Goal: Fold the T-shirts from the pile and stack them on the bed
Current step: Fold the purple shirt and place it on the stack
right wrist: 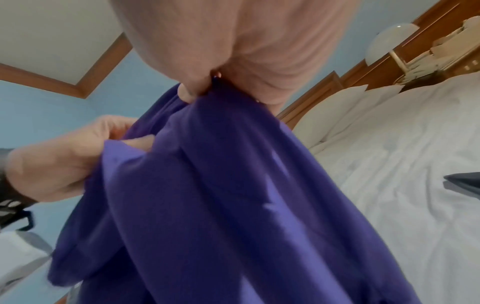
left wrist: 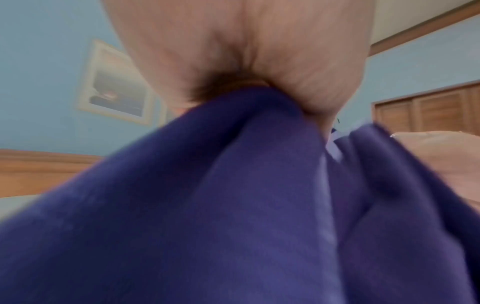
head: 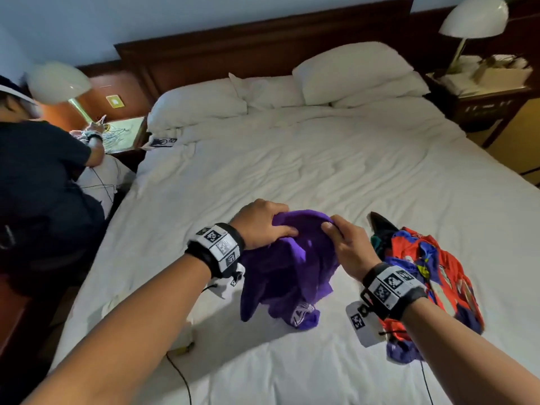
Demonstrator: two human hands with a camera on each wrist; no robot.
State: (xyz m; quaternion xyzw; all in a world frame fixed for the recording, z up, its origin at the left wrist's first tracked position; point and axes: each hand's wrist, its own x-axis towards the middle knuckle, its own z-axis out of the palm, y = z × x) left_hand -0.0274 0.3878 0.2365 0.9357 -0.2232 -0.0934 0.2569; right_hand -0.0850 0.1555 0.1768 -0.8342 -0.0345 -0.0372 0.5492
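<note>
A purple T-shirt (head: 292, 264) hangs bunched above the white bed (head: 292, 159), its lower end touching the sheet. My left hand (head: 263, 226) grips its top edge on the left, and my right hand (head: 344, 244) pinches the top edge on the right, close beside it. In the left wrist view the purple T-shirt (left wrist: 233, 205) fills the lower picture, drawn up into my left hand (left wrist: 246, 86). The right wrist view shows my right hand (right wrist: 197, 90) pinching the purple T-shirt (right wrist: 233, 205), with my left hand (right wrist: 64, 160) holding a fold. The pile of T-shirts (head: 432, 276), red, blue and dark, lies to the right.
Pillows (head: 350, 71) line the dark wooden headboard (head: 263, 39). Lamps (head: 473, 21) stand on nightstands at both sides. Another person (head: 41, 182) in dark clothes is at the bed's left edge. Thin cables (head: 181, 375) run over the near sheet. The wrinkled duvet stretches wide beyond my hands.
</note>
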